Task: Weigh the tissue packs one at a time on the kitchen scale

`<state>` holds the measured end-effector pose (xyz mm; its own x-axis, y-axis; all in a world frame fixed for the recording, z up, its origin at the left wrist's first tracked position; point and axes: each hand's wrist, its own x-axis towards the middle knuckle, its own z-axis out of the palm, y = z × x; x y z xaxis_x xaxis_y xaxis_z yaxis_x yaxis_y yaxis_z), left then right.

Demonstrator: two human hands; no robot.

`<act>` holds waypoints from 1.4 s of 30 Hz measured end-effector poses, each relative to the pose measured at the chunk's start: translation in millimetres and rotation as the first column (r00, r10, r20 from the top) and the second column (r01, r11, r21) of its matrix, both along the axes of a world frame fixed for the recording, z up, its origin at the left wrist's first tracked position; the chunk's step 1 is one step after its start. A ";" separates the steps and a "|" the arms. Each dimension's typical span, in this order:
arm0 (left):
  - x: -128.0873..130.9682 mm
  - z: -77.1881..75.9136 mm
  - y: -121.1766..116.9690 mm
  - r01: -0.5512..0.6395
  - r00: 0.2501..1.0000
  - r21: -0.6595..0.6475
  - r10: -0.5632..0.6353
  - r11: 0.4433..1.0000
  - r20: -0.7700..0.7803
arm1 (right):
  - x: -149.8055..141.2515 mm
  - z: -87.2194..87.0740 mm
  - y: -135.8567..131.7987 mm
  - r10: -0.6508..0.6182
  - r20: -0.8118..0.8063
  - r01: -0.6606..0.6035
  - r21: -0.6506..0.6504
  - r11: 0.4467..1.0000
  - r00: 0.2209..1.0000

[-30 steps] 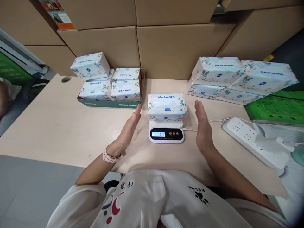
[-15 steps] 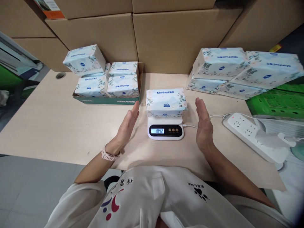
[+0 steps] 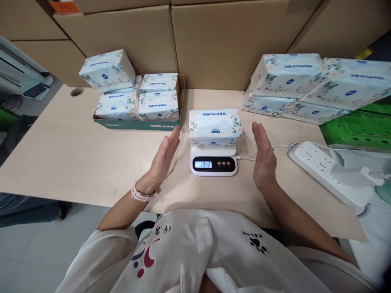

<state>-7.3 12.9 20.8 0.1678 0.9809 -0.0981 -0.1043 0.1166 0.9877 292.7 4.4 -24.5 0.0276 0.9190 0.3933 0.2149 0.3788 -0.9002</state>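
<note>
A pack of tissues (image 3: 214, 126) in white wrap with a blue name and leaf print lies on a small white digital scale (image 3: 214, 162), whose lit display shows a number. My left hand (image 3: 163, 156) is held on edge to the left of the pack, fingers straight, a short gap from it. To the right of the pack my right hand (image 3: 263, 158) mirrors it, flat and on edge, also not touching. Both hands hold nothing. A pale watch strap circles my left wrist.
A low green carton (image 3: 139, 123) at the back left holds several tissue packs, one stacked on top. More packs (image 3: 305, 83) are piled at the back right. A white power strip (image 3: 328, 173) with a cord lies at the right. Brown cardboard boxes (image 3: 226, 40) wall the back.
The scale's display went from zero to a steady reading. My hands have stayed beside the pack, barely moving. The camera has tipped slightly downward.
</note>
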 end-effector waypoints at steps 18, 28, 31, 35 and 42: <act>-0.3 3.0 1.2 0.030 1.000 -0.005 -0.030 1.000 -0.011 | -0.1 -2.3 1.0 -0.015 0.040 0.016 -0.020 1.000 0.999; 0.0 3.6 0.4 0.035 0.999 0.000 -0.035 0.999 -0.027 | 0.7 -3.1 0.7 0.003 0.056 -0.001 -0.036 0.999 0.998; 0.2 4.7 -0.2 0.034 0.999 -0.002 -0.034 0.999 -0.027 | 0.7 -3.4 0.7 0.007 0.048 -0.005 -0.040 0.999 0.999; -0.2 6.0 -1.0 0.041 0.999 -0.005 -0.042 0.999 -0.030 | 0.3 -2.5 0.0 0.012 0.031 -0.010 -0.037 0.999 0.999; -0.4 4.6 -0.3 0.031 0.999 -0.010 -0.031 0.999 -0.009 | -0.1 -3.2 0.2 0.006 0.039 -0.005 -0.040 0.999 0.999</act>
